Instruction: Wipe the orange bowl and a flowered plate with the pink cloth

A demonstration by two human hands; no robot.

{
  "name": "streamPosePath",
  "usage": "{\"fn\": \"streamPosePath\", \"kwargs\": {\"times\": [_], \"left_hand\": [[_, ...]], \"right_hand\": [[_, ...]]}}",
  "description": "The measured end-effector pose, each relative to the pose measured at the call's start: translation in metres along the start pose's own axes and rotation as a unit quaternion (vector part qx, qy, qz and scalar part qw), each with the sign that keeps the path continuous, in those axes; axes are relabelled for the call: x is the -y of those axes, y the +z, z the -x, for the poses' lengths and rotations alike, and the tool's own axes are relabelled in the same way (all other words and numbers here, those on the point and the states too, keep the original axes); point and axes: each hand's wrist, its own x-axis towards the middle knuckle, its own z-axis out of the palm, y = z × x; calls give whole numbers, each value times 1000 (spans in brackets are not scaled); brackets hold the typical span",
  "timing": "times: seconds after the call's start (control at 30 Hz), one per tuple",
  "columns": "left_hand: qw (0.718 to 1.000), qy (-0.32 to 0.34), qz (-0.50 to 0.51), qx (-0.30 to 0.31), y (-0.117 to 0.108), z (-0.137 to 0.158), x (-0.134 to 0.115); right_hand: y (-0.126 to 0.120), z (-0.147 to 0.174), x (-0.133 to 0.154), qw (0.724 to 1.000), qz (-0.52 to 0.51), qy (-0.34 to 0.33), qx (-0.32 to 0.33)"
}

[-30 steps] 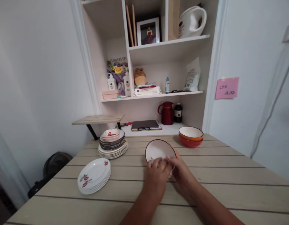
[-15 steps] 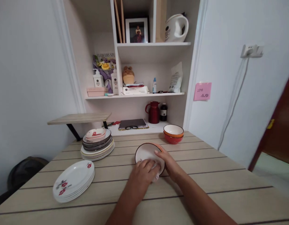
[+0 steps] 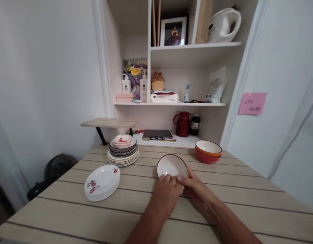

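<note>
A bowl [image 3: 171,165] with a white inside, a dark rim and an orange outside is tilted toward me near the middle of the table. My right hand [image 3: 197,189] grips its right side, with the thumb over the near rim. Curled over the bowl's near edge, my left hand [image 3: 166,190] presses a whitish cloth [image 3: 182,190] against it. Most of the cloth is hidden under the fingers. Two nested bowls, an orange one [image 3: 208,150] on a red one [image 3: 207,158], stand beyond my right hand.
Left on the table [image 3: 115,217] are a pile of flowered white plates [image 3: 105,179] and a taller plate stack [image 3: 123,152] topped by small pink-edged dishes [image 3: 122,140]. A raised wooden shelf [image 3: 109,123] stands behind. Farther back are a red jug [image 3: 183,124] and a dark bottle [image 3: 195,125].
The view has turned left, so things appear farther right. My left hand has moved from inside the bowl to its near rim, and my right thumb has come down close to it.
</note>
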Motion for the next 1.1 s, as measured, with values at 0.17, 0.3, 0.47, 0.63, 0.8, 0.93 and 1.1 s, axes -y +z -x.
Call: {"fn": "streamPosePath", "kwargs": {"times": [0.17,0.3,0.47,0.63,0.8,0.93,1.1], "left_hand": [[1000,3,-10,-13,0,-1,0],[997,32,18,-75,-3,-1,2],[990,66,16,-127,3,-1,9],[990,76,-1,-116,5,-3,15],[992,69,-9,-107,1,-3,17],[992,65,-9,-112,3,-3,18],[995,63,-6,-83,2,-3,18]], "right_hand": [[3,-5,-13,999,-21,-15,-20],[3,-12,-21,995,-67,-20,-69],[6,-17,-22,994,-80,-37,-68],[10,-19,-17,993,-88,-55,-56],[12,-18,-14,995,-76,-49,-49],[11,-19,-14,995,-76,-45,-50],[12,-18,-14,995,-78,-42,-54]]}}
